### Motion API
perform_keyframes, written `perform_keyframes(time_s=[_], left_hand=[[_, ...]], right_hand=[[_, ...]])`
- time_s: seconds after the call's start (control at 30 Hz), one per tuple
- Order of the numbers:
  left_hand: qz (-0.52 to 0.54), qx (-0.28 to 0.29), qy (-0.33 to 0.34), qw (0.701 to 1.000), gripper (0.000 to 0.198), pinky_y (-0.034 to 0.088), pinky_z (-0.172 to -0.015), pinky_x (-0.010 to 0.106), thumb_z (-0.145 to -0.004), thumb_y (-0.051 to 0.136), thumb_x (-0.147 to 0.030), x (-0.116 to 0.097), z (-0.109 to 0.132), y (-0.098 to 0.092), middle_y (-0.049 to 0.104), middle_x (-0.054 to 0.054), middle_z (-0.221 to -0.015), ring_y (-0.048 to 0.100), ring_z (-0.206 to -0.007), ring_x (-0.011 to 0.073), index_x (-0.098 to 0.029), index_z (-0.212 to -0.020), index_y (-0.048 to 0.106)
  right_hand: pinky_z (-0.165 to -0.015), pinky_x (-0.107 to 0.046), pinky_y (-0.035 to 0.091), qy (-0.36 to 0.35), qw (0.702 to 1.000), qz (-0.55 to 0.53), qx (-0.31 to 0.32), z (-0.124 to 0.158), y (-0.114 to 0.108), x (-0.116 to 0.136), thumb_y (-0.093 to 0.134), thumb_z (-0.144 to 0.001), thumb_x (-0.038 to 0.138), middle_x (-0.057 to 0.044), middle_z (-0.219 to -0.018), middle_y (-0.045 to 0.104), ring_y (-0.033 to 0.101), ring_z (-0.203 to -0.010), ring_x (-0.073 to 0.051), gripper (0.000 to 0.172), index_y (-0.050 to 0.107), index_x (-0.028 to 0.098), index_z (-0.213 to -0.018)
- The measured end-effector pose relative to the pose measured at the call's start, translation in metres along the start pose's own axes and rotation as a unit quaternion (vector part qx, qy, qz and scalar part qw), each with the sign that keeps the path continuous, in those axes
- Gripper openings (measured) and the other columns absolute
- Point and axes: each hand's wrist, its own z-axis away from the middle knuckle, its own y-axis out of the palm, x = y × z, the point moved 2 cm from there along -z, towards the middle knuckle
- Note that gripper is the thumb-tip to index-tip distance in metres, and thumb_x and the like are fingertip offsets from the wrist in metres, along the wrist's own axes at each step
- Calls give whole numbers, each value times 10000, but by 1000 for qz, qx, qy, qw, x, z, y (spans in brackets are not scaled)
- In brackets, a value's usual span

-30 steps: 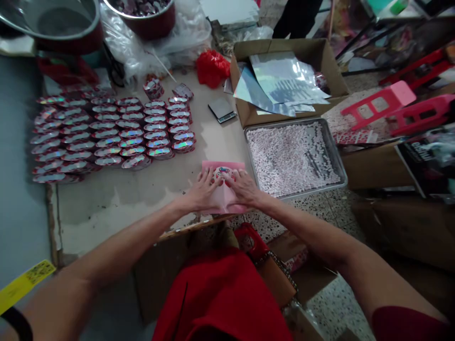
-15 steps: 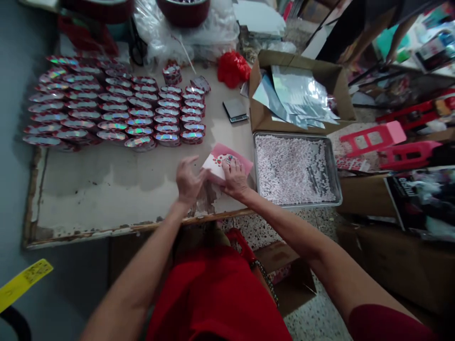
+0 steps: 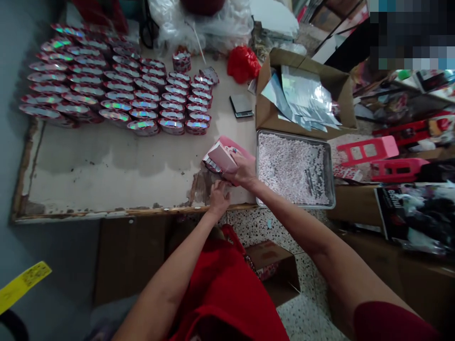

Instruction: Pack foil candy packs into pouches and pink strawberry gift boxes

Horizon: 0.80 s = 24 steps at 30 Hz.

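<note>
My right hand [image 3: 244, 169] is closed on a pink and white printed box [image 3: 222, 157], holding it tilted over the table near the front edge. A pale flap or panel of the box stands up, and a dark, shiny patch shows below its left side. Just beneath the box, my left hand [image 3: 219, 196] has its fingers loosely bent and apart, with nothing visible in them. Rows of red packs with shiny silver tops [image 3: 142, 106] stand on the table [image 3: 106, 170] to the left.
A metal tray of small pale pieces [image 3: 291, 166] lies right of my hands. Behind it stands a cardboard box [image 3: 268, 111] holding silvery sheets. A small flat scale-like device [image 3: 241, 106] and a red plastic bag [image 3: 243, 64] lie farther back. Pink stools [image 3: 369, 150] are at the right.
The box has turned and tilted in my right hand, its pale panel now raised. My left hand has moved from the box's left side down and right to below it. The view has shifted slightly.
</note>
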Motion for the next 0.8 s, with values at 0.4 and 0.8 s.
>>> perform_keyframes(time_s=[0.4, 0.8], left_hand=[[62, -159, -73, 983, 382, 584, -990, 450, -998, 563, -249, 27, -28, -60, 748, 102, -1224, 704, -1088, 234, -234, -1366, 667], [73, 170, 115, 976, 182, 545, -801, 323, -716, 884, -397, 47, -162, -146, 714, 25, -803, 650, -758, 169, -233, -789, 851]], right_hand=[[-1229, -701, 371, -7, 999, 38, -30, 11, 14, 6, 809, -798, 473, -238, -1604, 477, 397, -1517, -472, 990, 378, 143, -1626], [-1215, -748, 338, 54, 994, 91, 11, 15, 19, 17, 808, -790, 412, -264, -1645, 350, 324, -1519, -521, 1006, 316, 148, -1627]])
